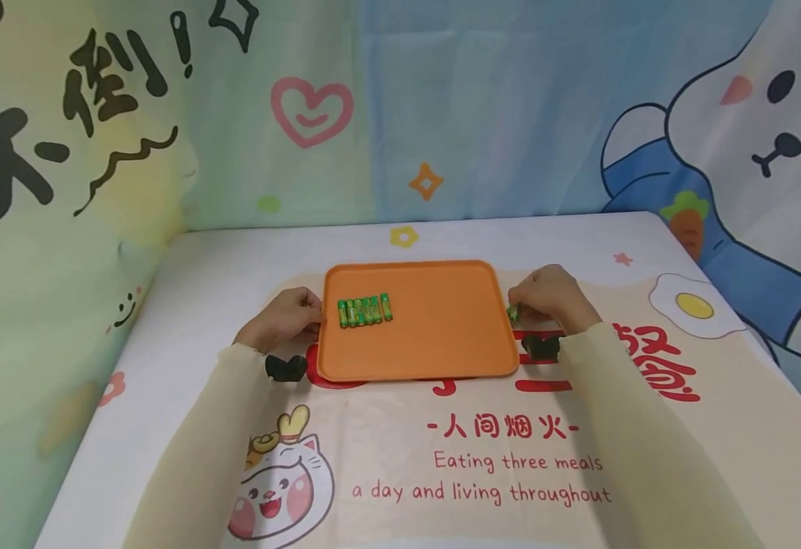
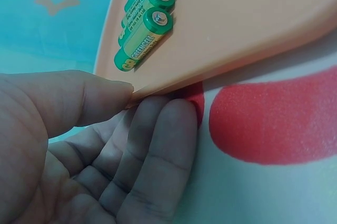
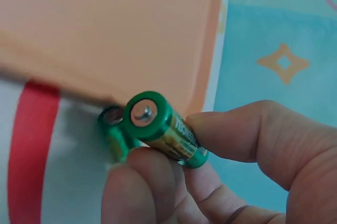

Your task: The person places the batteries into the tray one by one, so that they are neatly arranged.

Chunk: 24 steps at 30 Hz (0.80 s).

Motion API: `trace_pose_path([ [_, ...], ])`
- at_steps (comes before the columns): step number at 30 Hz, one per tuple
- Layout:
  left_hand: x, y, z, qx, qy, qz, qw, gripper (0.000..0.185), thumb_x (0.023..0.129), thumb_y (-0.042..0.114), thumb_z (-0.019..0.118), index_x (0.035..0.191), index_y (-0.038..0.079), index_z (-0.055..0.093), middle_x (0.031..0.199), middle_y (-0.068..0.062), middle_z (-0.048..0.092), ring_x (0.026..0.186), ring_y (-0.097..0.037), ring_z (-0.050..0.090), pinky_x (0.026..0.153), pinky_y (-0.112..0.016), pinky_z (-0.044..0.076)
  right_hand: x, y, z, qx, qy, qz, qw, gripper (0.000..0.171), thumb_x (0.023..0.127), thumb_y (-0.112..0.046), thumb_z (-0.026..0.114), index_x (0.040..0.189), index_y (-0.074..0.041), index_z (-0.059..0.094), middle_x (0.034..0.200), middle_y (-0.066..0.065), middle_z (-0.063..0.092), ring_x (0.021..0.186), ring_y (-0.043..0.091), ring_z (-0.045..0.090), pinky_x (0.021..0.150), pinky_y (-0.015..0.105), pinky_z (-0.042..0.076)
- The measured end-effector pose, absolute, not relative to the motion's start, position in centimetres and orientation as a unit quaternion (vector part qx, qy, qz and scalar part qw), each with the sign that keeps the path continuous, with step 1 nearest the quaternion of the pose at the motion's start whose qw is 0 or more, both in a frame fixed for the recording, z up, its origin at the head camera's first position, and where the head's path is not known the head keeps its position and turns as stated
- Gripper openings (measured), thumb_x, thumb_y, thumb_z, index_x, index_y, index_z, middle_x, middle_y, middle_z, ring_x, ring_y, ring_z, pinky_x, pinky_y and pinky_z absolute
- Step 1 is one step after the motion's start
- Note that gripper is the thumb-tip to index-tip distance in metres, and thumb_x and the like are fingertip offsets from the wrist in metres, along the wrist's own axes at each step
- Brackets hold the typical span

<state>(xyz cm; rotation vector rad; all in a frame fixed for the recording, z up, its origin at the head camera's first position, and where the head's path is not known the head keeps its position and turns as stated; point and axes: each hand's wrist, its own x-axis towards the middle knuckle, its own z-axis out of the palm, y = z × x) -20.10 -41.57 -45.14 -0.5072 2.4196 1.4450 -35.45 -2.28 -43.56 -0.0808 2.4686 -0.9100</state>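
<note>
An orange tray (image 1: 441, 320) lies on the table, with a row of several green AA-type batteries (image 1: 362, 312) standing side by side near its left end. At the tray's left edge my left hand (image 1: 285, 319) pinches the rim, thumb on top and fingers beneath, as the left wrist view shows. Just off the right edge, my right hand (image 1: 552, 296) holds a green battery (image 3: 171, 134) between thumb and fingers. Behind it, in the right wrist view, a second green battery (image 3: 117, 137) is partly hidden, close to the tray's side.
The tablecloth (image 1: 510, 465) carries printed red lettering and cartoon figures. A patterned fabric backdrop (image 1: 496, 114) hangs behind the table. Dark wrist-worn pieces (image 1: 286, 369) sit by both sleeves.
</note>
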Motion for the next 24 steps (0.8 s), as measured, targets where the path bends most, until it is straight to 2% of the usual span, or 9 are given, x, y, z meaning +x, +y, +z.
trace_pose_path([
  [6, -20.6, -41.5, -45.1, -0.176, 0.835, 0.503, 0.139, 0.019, 0.102, 0.012, 0.058, 0.116, -0.002, 0.055, 0.109, -0.017, 0.066, 0.089, -0.022, 0.069, 0.08, -0.028, 0.061, -35.3, -3.3, -42.6, -0.045, 0.882, -0.392, 0.259, 0.029, 0.09, -0.017, 0.07, 0.106, 0.007, 0.068, 0.078, 0.007, 0.065, 0.068, 0.02, 0.067, 0.072, 0.033, 0.062],
  [9, -21.1, -41.3, -45.2, -0.173, 0.831, 0.51, 0.141, 0.019, 0.103, 0.013, 0.06, 0.115, -0.001, 0.055, 0.109, -0.017, 0.066, 0.089, -0.022, 0.069, 0.081, -0.029, 0.061, -35.2, -3.6, -42.3, -0.06, 0.872, -0.413, 0.257, 0.025, 0.09, -0.014, 0.068, 0.101, 0.008, 0.071, 0.073, 0.006, 0.067, 0.065, 0.018, 0.068, 0.071, 0.034, 0.063],
  [14, -21.2, -41.3, -45.4, -0.179, 0.823, 0.521, 0.138, 0.018, 0.101, 0.011, 0.062, 0.112, -0.001, 0.055, 0.107, -0.017, 0.065, 0.087, -0.022, 0.071, 0.082, -0.031, 0.062, -35.2, -4.7, -42.3, -0.083, 0.866, -0.42, 0.259, 0.019, 0.091, -0.015, 0.066, 0.089, 0.004, 0.069, 0.072, 0.004, 0.066, 0.067, 0.02, 0.067, 0.071, 0.034, 0.062],
  [24, -20.3, -42.4, -45.2, -0.189, 0.83, 0.509, 0.129, 0.014, 0.1, 0.01, 0.062, 0.109, 0.0, 0.056, 0.103, -0.014, 0.065, 0.085, -0.021, 0.068, 0.078, -0.029, 0.061, -34.7, -8.6, -42.7, -0.122, 0.847, -0.437, 0.277, 0.013, 0.09, -0.012, 0.065, 0.082, -0.002, 0.062, 0.077, 0.005, 0.069, 0.072, 0.021, 0.069, 0.074, 0.037, 0.062],
])
